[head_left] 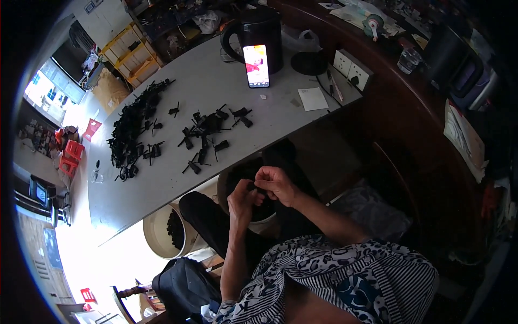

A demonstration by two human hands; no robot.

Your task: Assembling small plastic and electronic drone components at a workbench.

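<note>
My left hand [243, 200] and my right hand [275, 185] meet over a pale bucket [222, 190] between my knees, just off the table's near edge. Both are closed, fingertips pinched close together. Something small and dark seems to sit between them, too hidden to name. Dark contents fill the bucket below, hard to make out in the shadow. On the grey table [162, 200] beyond lie small black plastic parts with thin stems: a loose cluster [205, 127] in the middle and a long dense heap [129, 127] to the left.
A lit phone [256, 66] leans upright against a black kettle [261, 35]. Near the right end are a white paper pad [313, 99], a power strip [350, 69] and a round black base [308, 63]. Left of my legs stands another pale bucket [154, 232] holding black parts [175, 229].
</note>
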